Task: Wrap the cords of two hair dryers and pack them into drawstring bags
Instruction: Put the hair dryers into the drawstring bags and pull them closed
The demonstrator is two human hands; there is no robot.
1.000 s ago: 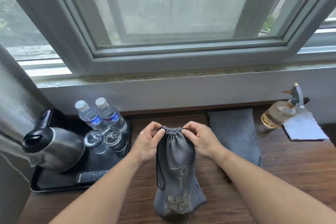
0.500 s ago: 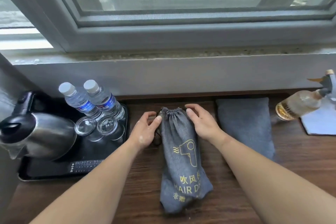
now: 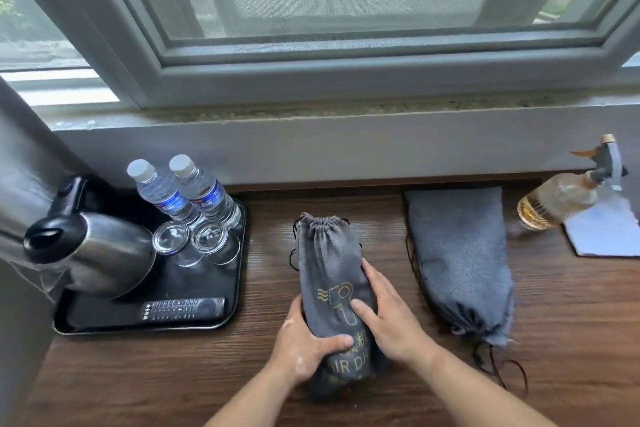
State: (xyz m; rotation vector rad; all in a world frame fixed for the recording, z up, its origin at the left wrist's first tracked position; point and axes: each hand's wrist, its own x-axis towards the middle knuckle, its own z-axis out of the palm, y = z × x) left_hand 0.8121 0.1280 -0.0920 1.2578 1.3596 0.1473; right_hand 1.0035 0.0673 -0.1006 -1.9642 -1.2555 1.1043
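I observe one gray drawstring bag [image 3: 325, 253] lying lengthwise on the wooden surface [image 3: 207, 374], its cinched mouth pointing away from me. My left hand [image 3: 304, 347] grips the lower left side, thumb wrapped across the print. My right hand [image 3: 388, 319] clasps the right side, thumb pressed on the front. A second bag [image 3: 457, 253] lies to the right, apart from both hands.

Bare tabletop [image 3: 266, 263] runs near to far between the black tray [image 3: 145, 329] on the left and the middle bag [image 3: 322, 253], a second lane separates it from the right bag [image 3: 457, 260], whose cord [image 3: 486, 355] trails near; a spray bottle [image 3: 554, 201] blocks the far right
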